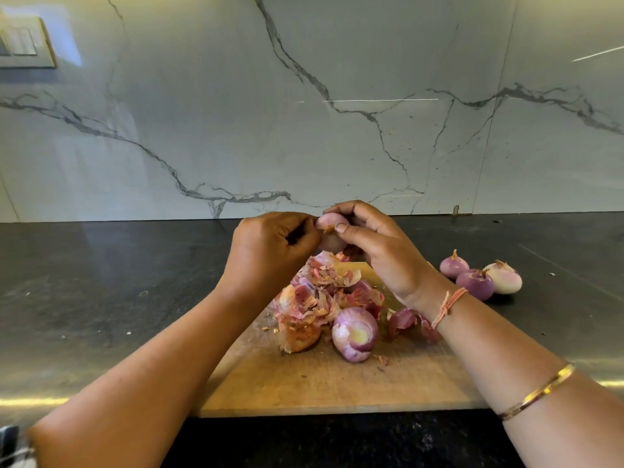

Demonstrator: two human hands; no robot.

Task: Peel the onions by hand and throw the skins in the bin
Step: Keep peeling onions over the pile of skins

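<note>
An onion (332, 231) is held above the cutting board (337, 383), gripped by the curled right hand (374, 244); its skin is pinched by the left hand (270, 244). Skin judged papery, tearable; bulb firm, slippery once bared.

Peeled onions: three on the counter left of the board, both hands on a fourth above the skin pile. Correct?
Wrong side. In the head view the three peeled onions sit on the counter right of the board, not left. The left hand and right hand do hold a fourth onion above the skin pile.
</note>
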